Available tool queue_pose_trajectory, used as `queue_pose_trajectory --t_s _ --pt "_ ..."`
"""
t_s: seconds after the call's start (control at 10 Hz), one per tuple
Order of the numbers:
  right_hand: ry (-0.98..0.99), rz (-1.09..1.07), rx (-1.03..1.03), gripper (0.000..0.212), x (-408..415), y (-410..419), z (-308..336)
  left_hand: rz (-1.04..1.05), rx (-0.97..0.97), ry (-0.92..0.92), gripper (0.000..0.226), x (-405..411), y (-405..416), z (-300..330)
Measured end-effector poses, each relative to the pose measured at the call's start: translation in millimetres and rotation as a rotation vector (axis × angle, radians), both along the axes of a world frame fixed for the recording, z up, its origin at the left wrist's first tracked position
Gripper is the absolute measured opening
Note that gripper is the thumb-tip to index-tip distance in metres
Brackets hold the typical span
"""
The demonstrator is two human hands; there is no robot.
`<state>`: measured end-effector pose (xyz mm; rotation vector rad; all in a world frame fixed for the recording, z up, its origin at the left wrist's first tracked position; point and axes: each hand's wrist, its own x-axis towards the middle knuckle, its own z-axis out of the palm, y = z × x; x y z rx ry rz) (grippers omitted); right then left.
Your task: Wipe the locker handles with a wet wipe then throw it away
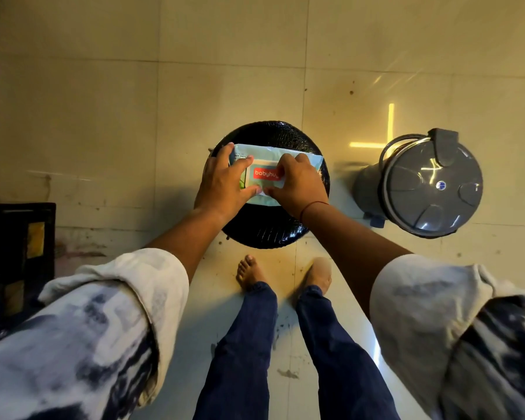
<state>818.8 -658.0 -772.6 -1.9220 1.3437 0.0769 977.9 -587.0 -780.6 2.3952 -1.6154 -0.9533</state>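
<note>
On the round black stool (267, 231) at the middle of the scene lies a pale blue wet wipe pack (303, 160) with a red label. At its left end the left hand (222, 183) holds it, fingers spread over the top and thumb curled along the near edge. At the right, the right hand (297, 184) pinches the flap beside the label with curled fingers. To the right of the stool, well apart, stands a grey pedal bin (428, 186) with its lid closed. Near the stool are two bare feet on the tiled floor (134, 101)
</note>
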Motion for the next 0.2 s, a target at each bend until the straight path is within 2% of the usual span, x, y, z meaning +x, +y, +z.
queue_pose_trajectory --t_s 0.2 --pt "0.017 0.017 0.005 0.039 1 1 13 -0.028 -0.032 -0.045 0.077 10 4 16"
